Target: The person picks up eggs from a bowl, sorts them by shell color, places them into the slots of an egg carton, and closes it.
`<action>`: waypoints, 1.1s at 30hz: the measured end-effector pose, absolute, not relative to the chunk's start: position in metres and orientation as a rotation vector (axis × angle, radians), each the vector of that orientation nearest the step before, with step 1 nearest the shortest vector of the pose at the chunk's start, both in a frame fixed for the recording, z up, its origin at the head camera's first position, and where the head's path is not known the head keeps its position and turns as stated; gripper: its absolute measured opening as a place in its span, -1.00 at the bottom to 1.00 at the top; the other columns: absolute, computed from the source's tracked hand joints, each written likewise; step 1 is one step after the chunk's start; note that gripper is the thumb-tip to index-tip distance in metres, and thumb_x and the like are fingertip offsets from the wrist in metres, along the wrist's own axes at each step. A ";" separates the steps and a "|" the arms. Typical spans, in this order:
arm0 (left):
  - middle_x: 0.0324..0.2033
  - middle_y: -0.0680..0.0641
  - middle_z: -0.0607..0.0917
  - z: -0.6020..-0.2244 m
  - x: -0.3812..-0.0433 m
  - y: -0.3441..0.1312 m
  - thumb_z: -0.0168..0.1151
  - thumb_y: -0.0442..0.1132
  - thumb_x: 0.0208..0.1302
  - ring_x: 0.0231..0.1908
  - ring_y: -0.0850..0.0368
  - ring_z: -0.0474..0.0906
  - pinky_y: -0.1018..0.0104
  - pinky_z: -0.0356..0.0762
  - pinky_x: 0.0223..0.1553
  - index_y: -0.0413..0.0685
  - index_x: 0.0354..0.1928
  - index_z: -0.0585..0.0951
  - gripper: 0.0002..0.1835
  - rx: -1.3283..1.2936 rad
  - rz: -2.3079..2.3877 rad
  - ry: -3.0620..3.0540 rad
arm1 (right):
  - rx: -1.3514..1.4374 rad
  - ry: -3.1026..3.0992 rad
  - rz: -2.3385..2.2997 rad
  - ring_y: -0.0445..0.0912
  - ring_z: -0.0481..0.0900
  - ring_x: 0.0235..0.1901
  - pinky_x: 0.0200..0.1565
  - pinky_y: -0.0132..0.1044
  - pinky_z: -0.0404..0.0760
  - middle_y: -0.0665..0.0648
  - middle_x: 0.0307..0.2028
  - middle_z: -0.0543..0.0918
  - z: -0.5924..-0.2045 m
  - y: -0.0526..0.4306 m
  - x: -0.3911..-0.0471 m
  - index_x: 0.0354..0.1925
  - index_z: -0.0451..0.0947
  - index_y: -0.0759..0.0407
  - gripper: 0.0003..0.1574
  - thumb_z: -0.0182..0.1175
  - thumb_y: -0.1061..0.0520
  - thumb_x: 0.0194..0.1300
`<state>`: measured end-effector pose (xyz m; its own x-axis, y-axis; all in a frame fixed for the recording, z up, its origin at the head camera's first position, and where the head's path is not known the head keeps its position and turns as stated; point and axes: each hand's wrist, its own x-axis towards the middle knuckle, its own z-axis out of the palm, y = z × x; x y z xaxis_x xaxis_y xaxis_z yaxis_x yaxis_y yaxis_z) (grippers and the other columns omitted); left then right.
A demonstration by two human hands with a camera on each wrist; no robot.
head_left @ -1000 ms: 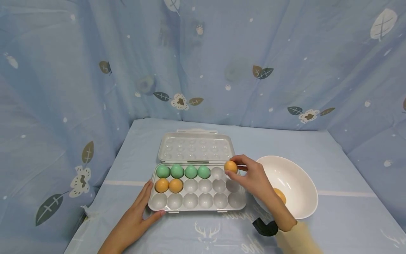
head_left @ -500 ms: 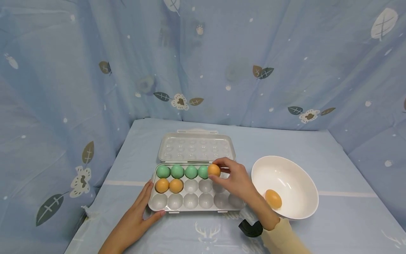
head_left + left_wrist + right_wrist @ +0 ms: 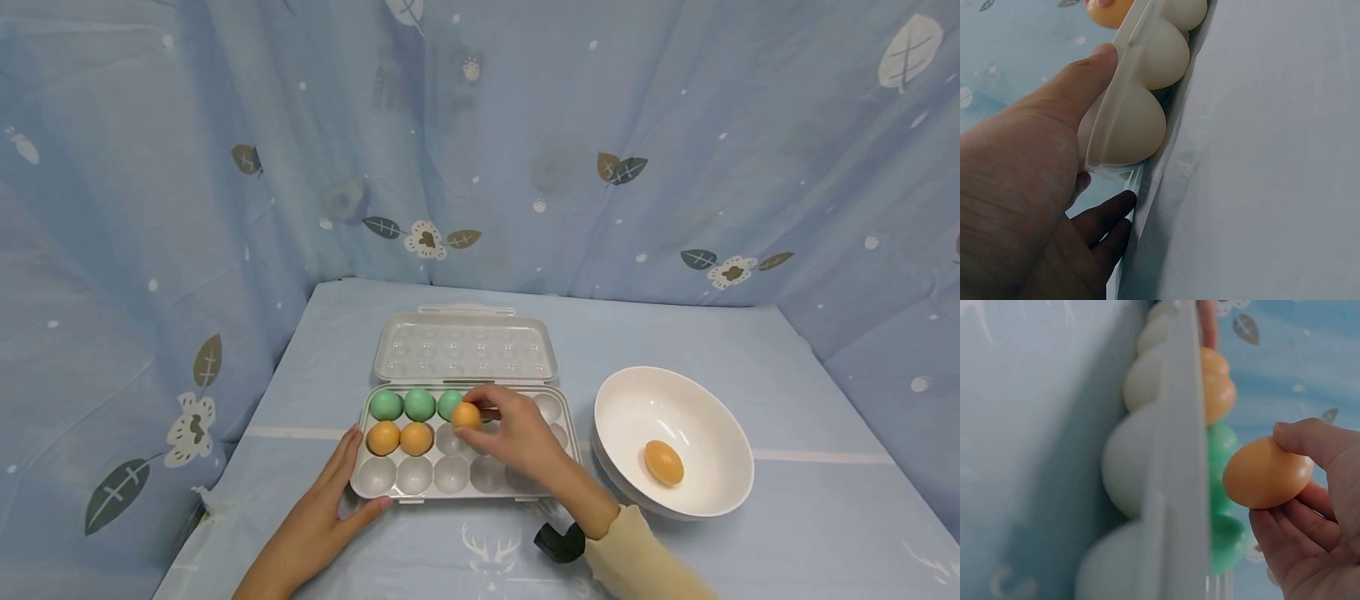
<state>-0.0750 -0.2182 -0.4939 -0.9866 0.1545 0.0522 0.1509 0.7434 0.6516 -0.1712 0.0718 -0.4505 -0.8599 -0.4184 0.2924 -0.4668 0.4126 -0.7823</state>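
Note:
In the head view, my right hand (image 3: 517, 429) pinches an orange egg (image 3: 467, 416) between thumb and fingers, over the middle of a clear plastic egg carton (image 3: 411, 493). The right wrist view shows the held egg (image 3: 1267, 473) apart from the carton wall (image 3: 1182, 456). Green eggs (image 3: 419, 405) sit in the back row, partly behind the held egg and hand. Two orange eggs (image 3: 383, 438) fill the left cups of the middle row. My left hand (image 3: 315, 521) rests at the carton's front left corner, its thumb (image 3: 1094, 72) against the front edge and its fingers extended along the left side.
A white bowl (image 3: 712, 417) stands right of the carton with one orange egg (image 3: 663, 463) inside. The carton's lid (image 3: 465, 346) lies opened toward the back. A black strap piece (image 3: 560, 543) shows by the right wrist. Patterned blue cloth (image 3: 480, 150) hangs behind.
My right hand has carried the orange egg leftward from the carton's right end to its middle. The egg in the bowl has rolled a little. My left hand stays put.

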 end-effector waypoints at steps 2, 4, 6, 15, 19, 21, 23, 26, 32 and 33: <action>0.64 -0.19 -0.01 -0.494 -0.075 -0.218 0.29 0.34 0.32 0.55 -0.30 0.08 -0.35 0.23 0.41 0.00 0.67 -0.05 0.12 0.255 1.095 2.927 | 0.835 -2.585 1.487 -0.10 0.74 -0.04 0.02 -0.39 0.71 0.04 -0.08 0.74 -0.454 0.067 -0.171 -0.01 0.64 0.15 -0.57 0.56 0.20 0.16; 0.64 -0.20 0.00 -0.494 -0.075 -0.218 0.29 0.34 0.32 0.55 -0.31 0.08 -0.35 0.24 0.40 -0.01 0.67 -0.04 0.12 0.256 1.094 2.925 | 0.839 -2.591 1.497 -0.10 0.74 -0.02 0.04 -0.41 0.69 0.04 -0.07 0.73 -0.457 0.062 -0.169 -0.01 0.64 0.16 -0.56 0.56 0.21 0.16; 0.64 -0.20 0.00 -0.494 -0.075 -0.218 0.29 0.33 0.32 0.55 -0.31 0.08 -0.35 0.24 0.40 -0.01 0.67 -0.04 0.12 0.259 1.095 2.925 | 0.836 -2.607 1.494 -0.09 0.73 -0.01 0.05 -0.40 0.69 0.03 -0.06 0.73 -0.459 0.059 -0.168 0.00 0.64 0.15 -0.56 0.55 0.20 0.17; 0.64 -0.20 0.01 -0.493 -0.075 -0.218 0.29 0.32 0.33 0.54 -0.31 0.10 -0.35 0.26 0.39 -0.01 0.67 -0.04 0.11 0.272 1.086 2.940 | 0.858 -2.710 1.250 -0.21 0.67 -0.09 0.00 -0.44 0.69 -0.03 -0.08 0.70 -0.469 0.051 -0.162 0.00 0.65 0.08 -0.57 0.55 0.08 0.20; 0.64 -0.20 0.01 -0.493 -0.074 -0.218 0.29 0.32 0.33 0.54 -0.31 0.10 -0.36 0.26 0.39 -0.01 0.67 -0.04 0.11 0.271 1.087 2.938 | 0.880 -2.709 1.169 -0.24 0.63 -0.16 -0.06 -0.42 0.68 -0.04 -0.10 0.70 -0.471 0.050 -0.162 0.02 0.65 0.08 -0.56 0.55 0.06 0.20; 0.64 -0.19 0.01 -0.493 -0.074 -0.218 0.30 0.31 0.33 0.54 -0.30 0.10 -0.34 0.26 0.39 -0.01 0.67 -0.04 0.11 0.277 1.094 2.939 | 0.891 -2.710 1.135 -0.24 0.62 -0.19 -0.10 -0.43 0.66 -0.04 -0.12 0.70 -0.472 0.050 -0.161 0.02 0.65 0.07 -0.55 0.55 0.06 0.20; 0.64 -0.17 0.01 -0.493 -0.074 -0.218 0.31 0.30 0.32 0.54 -0.29 0.11 -0.33 0.26 0.40 -0.01 0.67 -0.04 0.11 0.282 1.096 2.943 | 0.894 -2.717 1.105 -0.24 0.61 -0.20 -0.12 -0.42 0.65 -0.05 -0.12 0.70 -0.472 0.050 -0.161 0.03 0.65 0.07 -0.55 0.55 0.05 0.20; 0.64 -0.16 0.01 -0.494 -0.074 -0.218 0.32 0.29 0.32 0.55 -0.27 0.11 -0.31 0.26 0.40 -0.02 0.67 -0.04 0.11 0.289 1.098 2.948 | 0.892 -2.734 1.066 -0.24 0.60 -0.18 -0.11 -0.41 0.64 -0.05 -0.10 0.71 -0.472 0.050 -0.161 0.05 0.66 0.06 -0.53 0.55 0.02 0.21; 0.64 -0.17 0.01 -0.494 -0.074 -0.218 0.31 0.31 0.32 0.55 -0.28 0.10 -0.33 0.27 0.40 -0.01 0.67 -0.04 0.12 0.277 1.096 2.943 | 0.889 -2.748 1.026 -0.24 0.62 -0.11 -0.03 -0.38 0.66 -0.03 -0.03 0.73 -0.474 0.050 -0.161 0.09 0.66 0.07 -0.51 0.53 0.02 0.22; 0.64 -0.17 0.01 -0.494 -0.074 -0.218 0.31 0.31 0.32 0.55 -0.28 0.10 -0.33 0.26 0.40 -0.01 0.67 -0.04 0.12 0.277 1.096 2.943 | 0.890 -2.745 1.022 -0.23 0.63 -0.10 -0.02 -0.37 0.66 -0.03 -0.03 0.73 -0.473 0.050 -0.161 0.09 0.67 0.07 -0.51 0.53 0.02 0.23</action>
<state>-0.0743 -0.2180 -0.4937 -0.9845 0.1603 0.0715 0.1680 0.7430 0.6479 -0.1615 0.0497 -0.4732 -0.8282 -0.4937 0.2653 -0.5469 0.6089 -0.5746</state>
